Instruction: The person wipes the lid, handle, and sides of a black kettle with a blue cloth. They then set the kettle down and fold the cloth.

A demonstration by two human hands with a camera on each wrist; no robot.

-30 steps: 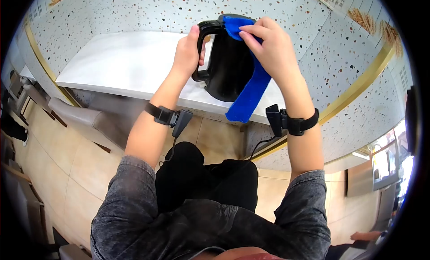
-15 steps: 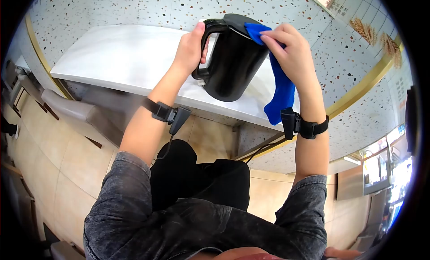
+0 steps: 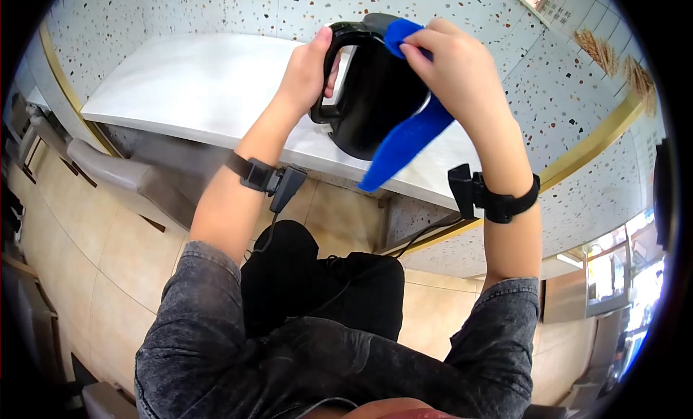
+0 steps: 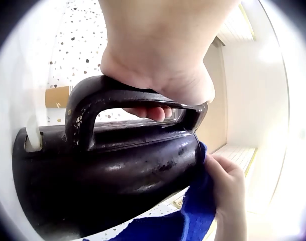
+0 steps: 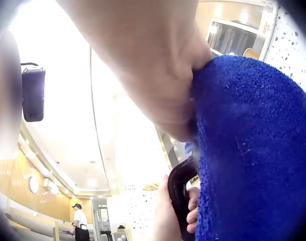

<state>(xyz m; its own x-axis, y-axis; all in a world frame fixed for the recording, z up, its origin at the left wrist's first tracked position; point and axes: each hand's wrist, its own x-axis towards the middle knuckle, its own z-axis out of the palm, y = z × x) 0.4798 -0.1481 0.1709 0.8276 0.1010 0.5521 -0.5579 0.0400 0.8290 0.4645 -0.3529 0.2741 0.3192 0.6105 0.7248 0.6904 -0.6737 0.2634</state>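
A black electric kettle is tilted over the front of the white table. My left hand grips its handle, fingers curled through the loop. Between thumb and fingers, my right hand pinches a blue cloth against the kettle's upper rim by the lid. The cloth's loose end hangs down across the kettle's right side toward the table edge. In the right wrist view the blue cloth fills the right side and hides most of the kettle. Worn patches mark the kettle body in the left wrist view.
The white table runs along a speckled wall. A grey-brown chair stands at its front left. Dried wheat stalks hang on the wall at the right. Far off, a person in a cap stands in the room.
The right hand moved right along the kettle's rim with the cloth, then back left a little. The cloth's hanging end swung right and back left. The left hand keeps its hold on the handle.
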